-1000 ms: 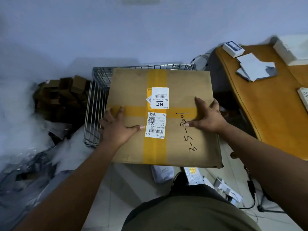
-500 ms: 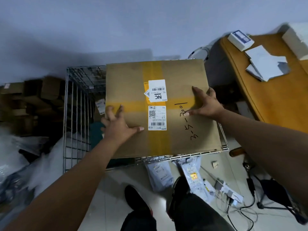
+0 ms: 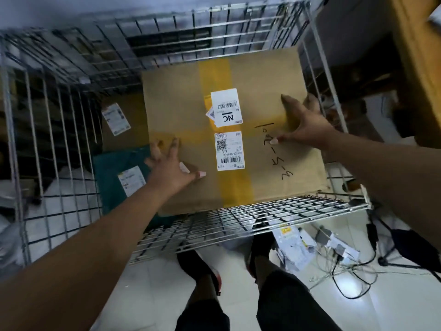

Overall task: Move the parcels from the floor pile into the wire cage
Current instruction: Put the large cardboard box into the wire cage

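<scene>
A large cardboard box [image 3: 262, 96] with yellow tape, two white labels and black handwriting sits low inside the wire cage [image 3: 238, 219], against its right side. My left hand [image 3: 170, 169] lies with splayed fingers on the box's top near its left edge. My right hand [image 3: 304, 123] holds the right edge, thumb and forefinger on top, the other fingers over the side. Beside the box in the cage lie a teal parcel [image 3: 112, 180] and a brown parcel [image 3: 128, 132], each with a white label.
The cage's left wall [image 3: 47, 130] and back wall [image 3: 167, 39] stand tall around the load. Grey plastic mailers [image 3: 294, 247] and tangled cables [image 3: 346, 273] lie on the white floor by my feet [image 3: 202, 266]. A wooden table [image 3: 420, 68] stands at the right.
The box has gone forward and down from above the cage rim into the cage. I have leaned over the cage. My left fingers have spread out on the box top.
</scene>
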A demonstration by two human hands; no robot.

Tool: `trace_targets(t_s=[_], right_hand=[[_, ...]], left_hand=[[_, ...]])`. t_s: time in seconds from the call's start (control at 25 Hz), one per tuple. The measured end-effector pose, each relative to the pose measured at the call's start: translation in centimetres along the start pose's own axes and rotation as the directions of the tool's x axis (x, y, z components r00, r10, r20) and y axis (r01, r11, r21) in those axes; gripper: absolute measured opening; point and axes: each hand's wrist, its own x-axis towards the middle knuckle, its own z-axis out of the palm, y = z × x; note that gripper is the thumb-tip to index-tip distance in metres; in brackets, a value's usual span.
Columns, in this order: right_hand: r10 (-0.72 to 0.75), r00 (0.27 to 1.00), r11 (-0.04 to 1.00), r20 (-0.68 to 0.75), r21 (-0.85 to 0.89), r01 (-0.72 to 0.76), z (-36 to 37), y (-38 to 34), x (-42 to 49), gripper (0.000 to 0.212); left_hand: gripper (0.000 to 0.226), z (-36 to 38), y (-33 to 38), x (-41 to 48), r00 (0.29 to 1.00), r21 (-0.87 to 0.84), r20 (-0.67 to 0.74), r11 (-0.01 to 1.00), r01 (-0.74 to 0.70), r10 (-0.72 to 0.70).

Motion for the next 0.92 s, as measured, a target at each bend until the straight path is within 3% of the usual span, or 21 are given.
trace_targets(t_s=[0.16, 0.4, 0.68, 0.92], right_hand=[[-0.020, 0.999, 1.000, 0.033, -0.005, 0.021, 3.3, 3.5, 3.5, 0.120], [-0.055, 0.995, 0.998, 0.085, -0.001, 0.055, 8.8, 8.7, 7.2, 0.124], [-0.087, 0.996, 0.994, 0.003, 0.063, 0.086, 12.7, 11.7, 8.4, 0.130], [-0.054, 0.999, 0.992, 0.000, 0.116, 0.054, 12.9, 11.8, 6.3, 0.127]], left_hand=[[0.124, 4.3, -0.8, 2.9, 1.000, -0.047, 0.020, 0.999, 0.013, -0.012], [0.129, 11.2, 0.0, 5.8, 0.984, -0.023, 0.083, 0.986, 0.162, -0.160], [0.133, 15.2, -0.9, 7.0, 0.982, 0.092, -0.060, 0.978, 0.185, -0.180], [0.127, 14.2, -1.7, 6.3, 0.986, 0.038, -0.075, 0.988, 0.151, -0.147]])
